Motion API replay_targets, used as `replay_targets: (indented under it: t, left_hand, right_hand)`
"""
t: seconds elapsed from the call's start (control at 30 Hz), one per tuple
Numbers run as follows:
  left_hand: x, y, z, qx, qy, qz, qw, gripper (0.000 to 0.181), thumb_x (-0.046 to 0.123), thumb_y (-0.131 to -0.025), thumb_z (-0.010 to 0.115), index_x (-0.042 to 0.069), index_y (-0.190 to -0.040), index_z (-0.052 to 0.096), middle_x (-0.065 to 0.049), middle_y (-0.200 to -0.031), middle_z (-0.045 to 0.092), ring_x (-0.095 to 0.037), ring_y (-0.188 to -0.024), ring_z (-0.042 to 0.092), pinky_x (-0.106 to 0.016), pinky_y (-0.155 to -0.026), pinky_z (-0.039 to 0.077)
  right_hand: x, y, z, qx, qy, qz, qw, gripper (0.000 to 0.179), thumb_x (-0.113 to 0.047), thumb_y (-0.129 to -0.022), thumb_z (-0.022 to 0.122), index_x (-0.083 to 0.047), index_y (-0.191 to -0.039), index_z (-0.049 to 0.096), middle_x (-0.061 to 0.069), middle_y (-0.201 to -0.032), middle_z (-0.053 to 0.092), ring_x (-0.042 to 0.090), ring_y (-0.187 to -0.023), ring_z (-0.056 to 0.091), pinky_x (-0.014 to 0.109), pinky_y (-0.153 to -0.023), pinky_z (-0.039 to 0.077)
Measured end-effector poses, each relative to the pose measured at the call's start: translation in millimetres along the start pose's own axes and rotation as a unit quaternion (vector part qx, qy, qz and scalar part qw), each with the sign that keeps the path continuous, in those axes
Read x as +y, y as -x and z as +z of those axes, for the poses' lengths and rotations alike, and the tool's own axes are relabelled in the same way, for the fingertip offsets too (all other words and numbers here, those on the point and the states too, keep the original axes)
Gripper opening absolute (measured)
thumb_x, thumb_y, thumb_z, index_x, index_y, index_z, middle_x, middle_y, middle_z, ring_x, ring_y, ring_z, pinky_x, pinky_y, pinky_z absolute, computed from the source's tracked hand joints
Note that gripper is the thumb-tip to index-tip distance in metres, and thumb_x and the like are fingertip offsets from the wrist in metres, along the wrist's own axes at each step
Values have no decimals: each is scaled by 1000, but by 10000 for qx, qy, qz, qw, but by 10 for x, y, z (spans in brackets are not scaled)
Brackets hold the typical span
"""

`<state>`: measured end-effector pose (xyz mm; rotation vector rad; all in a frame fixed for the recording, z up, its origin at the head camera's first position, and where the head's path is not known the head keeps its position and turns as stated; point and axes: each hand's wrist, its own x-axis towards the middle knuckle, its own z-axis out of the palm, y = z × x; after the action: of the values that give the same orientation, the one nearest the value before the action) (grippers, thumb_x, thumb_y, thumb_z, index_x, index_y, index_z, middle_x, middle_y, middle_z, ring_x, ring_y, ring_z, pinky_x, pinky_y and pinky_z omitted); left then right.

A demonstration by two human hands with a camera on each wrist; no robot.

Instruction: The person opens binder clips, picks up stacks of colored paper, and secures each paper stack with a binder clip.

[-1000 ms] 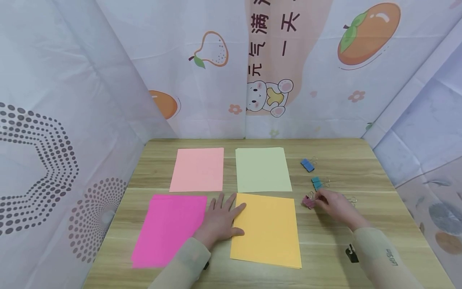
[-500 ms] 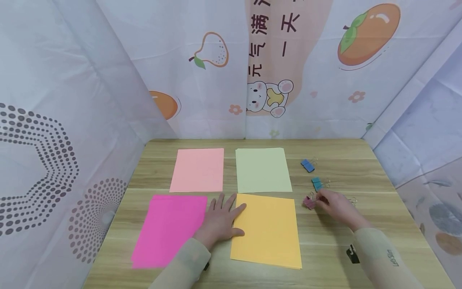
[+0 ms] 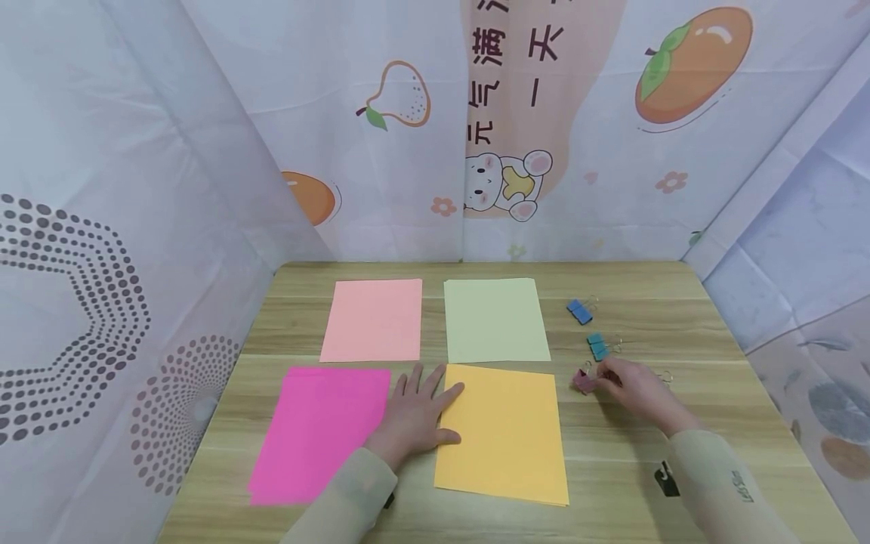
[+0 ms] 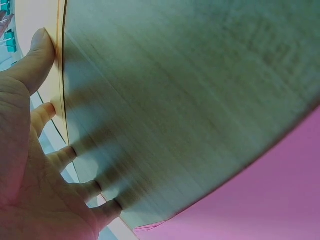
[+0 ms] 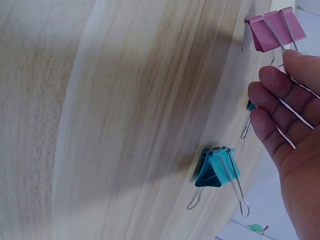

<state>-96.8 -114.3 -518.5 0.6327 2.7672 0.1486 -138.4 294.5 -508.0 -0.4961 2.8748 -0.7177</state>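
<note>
My left hand (image 3: pixel 412 418) lies palm down with fingers spread, its thumb and index finger over the left edge of the yellow paper (image 3: pixel 503 438). Beside it, the bright pink paper (image 3: pixel 316 431) is partly covered by my left forearm. At the right, my right hand (image 3: pixel 632 385) pinches a pink binder clip (image 3: pixel 583 381) by its wire handle. The clip's folded body (image 5: pixel 276 31) shows beyond my thumb in the right wrist view. A teal binder clip (image 5: pixel 218 167) stands on the table nearby; another teal clip (image 5: pixel 251 105) is mostly hidden behind my fingers.
Salmon paper (image 3: pixel 372 321) and pale green paper (image 3: pixel 496 321) lie in the back row. A blue binder clip (image 3: pixel 580 311) sits back right, with a teal clip (image 3: pixel 597 346) in front of it. A black binder clip (image 3: pixel 667 479) lies beside my right sleeve. Printed curtains (image 3: pixel 408 166) enclose the table.
The pink binder clip has turned slightly and shifted a little right in my right hand's pinch. My left hand keeps its place.
</note>
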Motion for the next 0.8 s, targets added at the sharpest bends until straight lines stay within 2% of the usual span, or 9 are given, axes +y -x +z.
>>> replay_targets:
  t: [0.37, 0.8]
  left_hand:
    - [9, -4, -16, -56, 39, -15, 10000, 83, 68, -87, 66, 37, -159, 36, -6, -171, 17, -47, -154, 15, -63, -120, 22]
    - [16, -1, -17, -80, 74, -13, 9999, 83, 68, -87, 66, 36, -158, 37, -7, -170, 18, -47, -154, 15, -63, -120, 22]
  right_hand:
    - [18, 38, -1, -33, -61, 5, 10000, 11, -10, -93, 73, -12, -90, 63, -6, -76, 59, 9, -66, 46, 27, -57, 41]
    - [53, 48, -5, -75, 16, -128, 9999, 15, -8, -92, 74, -15, -85, 62, -8, -76, 60, 7, -66, 47, 26, -58, 42]
